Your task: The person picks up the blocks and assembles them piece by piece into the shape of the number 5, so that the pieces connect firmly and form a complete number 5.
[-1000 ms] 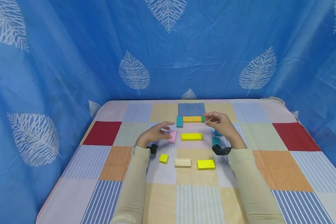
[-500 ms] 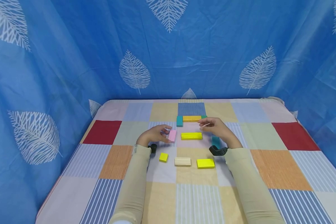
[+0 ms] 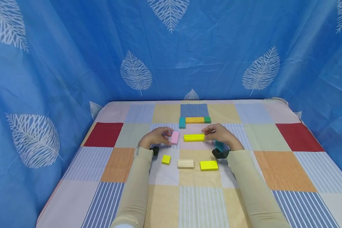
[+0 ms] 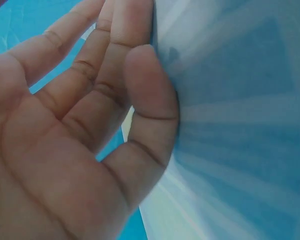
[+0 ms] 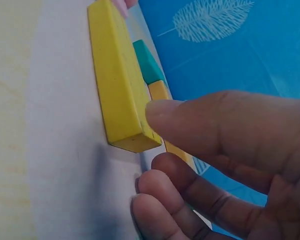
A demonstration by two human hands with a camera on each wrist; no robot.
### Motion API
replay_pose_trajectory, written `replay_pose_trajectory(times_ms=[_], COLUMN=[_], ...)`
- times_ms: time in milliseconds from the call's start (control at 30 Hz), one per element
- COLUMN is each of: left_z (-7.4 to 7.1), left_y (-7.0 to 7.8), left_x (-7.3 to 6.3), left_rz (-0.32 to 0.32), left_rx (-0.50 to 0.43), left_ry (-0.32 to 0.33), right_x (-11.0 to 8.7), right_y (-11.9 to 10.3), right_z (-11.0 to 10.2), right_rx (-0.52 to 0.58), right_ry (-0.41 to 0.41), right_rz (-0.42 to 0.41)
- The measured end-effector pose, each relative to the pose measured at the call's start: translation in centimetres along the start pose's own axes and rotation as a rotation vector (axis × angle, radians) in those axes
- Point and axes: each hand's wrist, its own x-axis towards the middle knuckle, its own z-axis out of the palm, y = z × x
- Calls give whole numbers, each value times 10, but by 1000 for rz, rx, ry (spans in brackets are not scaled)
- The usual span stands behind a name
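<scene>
A long yellow block (image 3: 194, 137) lies crosswise in the middle of the patchwork cloth. My right hand (image 3: 220, 136) is at its right end, fingers loosely bent; in the right wrist view the thumb (image 5: 165, 117) overlaps the block's near end, and whether it touches cannot be told. A pink block (image 3: 174, 138) lies to the left, with my left hand (image 3: 156, 136) close beside it. In the left wrist view the left thumb (image 4: 152, 95) and fingers are relaxed, with nothing seen between them.
Farther back, an orange block (image 3: 194, 120) lies between a teal block (image 3: 182, 123) and a green block (image 3: 207, 120). Nearer are a yellow square block (image 3: 166, 159), a ridged wooden block (image 3: 185, 164) and a yellow rectangular block (image 3: 208, 165). Another teal block (image 3: 219, 145) is partly behind the right wrist.
My right hand has come away from the green block, moving nearer and slightly left to the long yellow block's end. My left hand has shifted slightly nearer, staying beside the pink block.
</scene>
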Motion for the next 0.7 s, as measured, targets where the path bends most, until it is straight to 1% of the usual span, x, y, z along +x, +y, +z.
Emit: replay_pose_trajectory(times_ms=[267,500,700], left_z=[1,2,2], left_y=[0,-2,-1], left_x=[-1,-1,-2], left_rz=[6,26,20], left_rx=[-8,3,22], left_ry=[9,23,35], right_x=[0,1,3], right_y=[1,4,4], right_z=[4,4,4], right_rx=[-28,-48,-63], right_ry=[-1,21,28], right_rz=[13,22,29])
